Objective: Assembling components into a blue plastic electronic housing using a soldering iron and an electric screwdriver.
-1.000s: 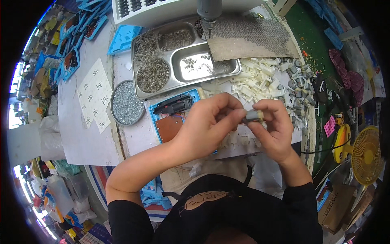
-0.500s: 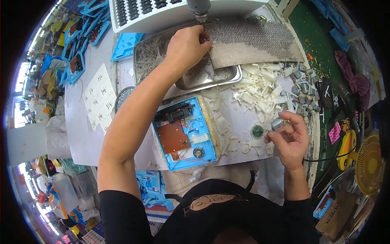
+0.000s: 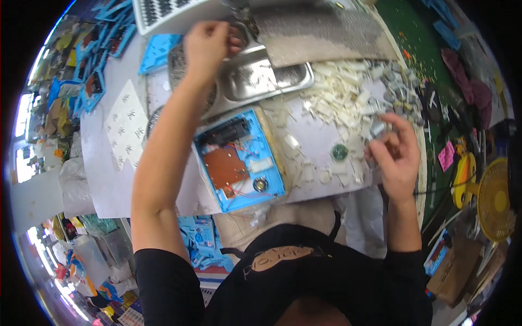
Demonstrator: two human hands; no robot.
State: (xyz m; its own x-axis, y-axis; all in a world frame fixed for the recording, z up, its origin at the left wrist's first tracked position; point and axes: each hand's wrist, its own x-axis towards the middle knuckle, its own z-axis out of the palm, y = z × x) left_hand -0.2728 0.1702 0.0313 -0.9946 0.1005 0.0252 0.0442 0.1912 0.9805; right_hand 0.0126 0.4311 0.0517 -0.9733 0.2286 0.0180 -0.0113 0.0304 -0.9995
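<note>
My left hand (image 3: 207, 51) is over the left part of a metal tray (image 3: 291, 81) holding small screws. Its fingers are curled together, and motion blur and the hand itself hide whatever they hold. Just right of it hangs a powered screwdriver (image 3: 242, 12). My right hand (image 3: 398, 160) grips a small silver motor (image 3: 377, 129) between thumb and fingers, above the right side of the table. Between my arms lies an open blue plastic housing (image 3: 270, 187) with a brown circuit board (image 3: 222, 167), wires and a round speaker (image 3: 260, 185). It rests on a padded block.
White plastic parts (image 3: 340, 92) are heaped right of the tray, beside a pile of grey motors (image 3: 402, 87). A perforated plate (image 3: 331, 41) overlaps the tray. A round green item (image 3: 339, 152) lies near my right hand. A white rack (image 3: 179, 13) stands behind; a paper sheet (image 3: 126, 127) lies left.
My left hand has moved left, away from the screwdriver tip, over the tray. My right hand has risen slightly with the motor. The whole view has shifted a little.
</note>
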